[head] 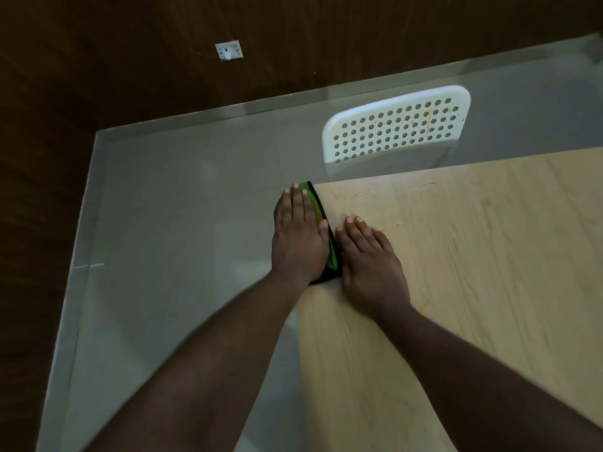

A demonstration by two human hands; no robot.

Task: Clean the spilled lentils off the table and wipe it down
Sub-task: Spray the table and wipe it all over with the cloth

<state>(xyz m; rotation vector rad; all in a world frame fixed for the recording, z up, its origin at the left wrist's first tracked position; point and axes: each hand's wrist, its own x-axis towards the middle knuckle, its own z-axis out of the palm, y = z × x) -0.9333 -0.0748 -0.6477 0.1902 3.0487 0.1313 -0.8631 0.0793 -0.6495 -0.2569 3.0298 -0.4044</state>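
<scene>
A light wooden table (473,288) fills the right side of the view. My left hand (298,243) holds a green and black dustpan (332,256) against the table's left edge, with the thumb lying on its green face; most of the pan is hidden under the hand. My right hand (368,259) rests flat on the tabletop right beside the pan, fingers straight and together. A few orange lentils (398,226) lie just past its fingertips. More lentil specks (424,183) sit along the far edge of the table.
A white perforated chair (398,125) stands behind the table's far edge. Grey tiled floor (179,239) lies to the left, bordered by a dark wooden wall (130,60) with a white socket (229,50).
</scene>
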